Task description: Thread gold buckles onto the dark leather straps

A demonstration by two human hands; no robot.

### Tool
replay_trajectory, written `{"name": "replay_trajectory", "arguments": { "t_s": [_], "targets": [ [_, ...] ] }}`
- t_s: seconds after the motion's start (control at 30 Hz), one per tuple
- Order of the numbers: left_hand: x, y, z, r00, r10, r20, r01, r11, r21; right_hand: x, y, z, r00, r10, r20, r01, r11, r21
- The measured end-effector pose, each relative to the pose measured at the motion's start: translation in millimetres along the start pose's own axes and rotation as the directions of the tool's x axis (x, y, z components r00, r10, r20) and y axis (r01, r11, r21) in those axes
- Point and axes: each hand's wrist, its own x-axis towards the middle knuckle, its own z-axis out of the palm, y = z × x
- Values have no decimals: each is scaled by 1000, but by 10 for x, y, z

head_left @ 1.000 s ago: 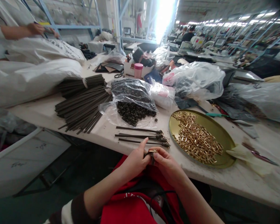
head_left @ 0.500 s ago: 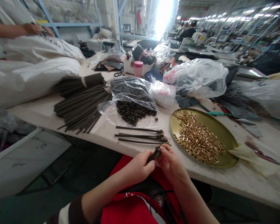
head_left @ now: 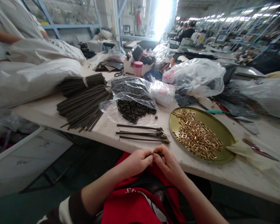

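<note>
Between the left hand (head_left: 138, 161) and right hand (head_left: 167, 160), both pinching it, I saw a narrow, dark brown strap (head_left: 159, 154), mostly hidden.

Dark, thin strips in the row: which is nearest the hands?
The frontmost dark, thin strip, closest to the front of the white table; the other strips lie behind, nearer the clear plastic bag of black pieces.

Pale table (head_left: 44, 110) with dark strips (head_left: 81, 107) (and tray (head_left: 220, 130)).
</note>
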Motion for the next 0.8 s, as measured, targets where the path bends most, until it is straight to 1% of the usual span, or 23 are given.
{"name": "replay_trajectory", "arguments": {
  "t_s": [0.03, 0.13, 0.17, 0.23, 0.3, 0.37, 0.47, 0.53, 0.6, 0.7, 0.8],
  "targets": [
    [-6, -11, 8, 1000, -4, 16, 4, 1000, -10, -12, 3, 4, 1000, 20, 13, -20, 1000, -8],
    [-24, -11, 13, 996, -46, 81, 51, 997, -50, -39, 22, 38, 988, 121, 94, -130, 988, 89],
    [-30, -6, 4, 993, -64, 98, 70, 995, -67, -44, 30, 48, 986, 136, 98, -147, 983, 112],
    [-41, -6, -30, 988, -93, 123, 108, 987, -120, -48, 48, 57, 991, 131, 40, -135, 985, 108],
    [-50, -33, -76, 981, -121, 153, 151, 967, -207, -50, 71, 57, 993, 108, -54, -105, 993, 57],
    [-53, -83, -115, 974, -137, 178, 186, 937, -296, -54, 99, 64, 990, 88, -111, -87, 996, 6],
    [-38, -152, -123, 979, -144, 147, 189, 912, -365, -68, 136, 101, 992, 81, -97, -84, 996, -23],
    [-15, -164, -100, 981, -160, 108, 189, 907, -375, -77, 153, 133, 992, 92, -83, -94, 995, -16],
    [8, -155, -79, 979, -181, 93, 203, 898, -390, -81, 169, 154, 990, 115, -85, -115, 993, 5],
    [21, -145, -80, 975, -185, 119, 219, 871, -440, -78, 194, 162, 988, 137, -70, -135, 990, 45],
    [-3, -159, -97, 980, -155, 127, 196, 873, -446, -78, 211, 165, 994, 99, -46, -98, 995, 17]
  ]
}}
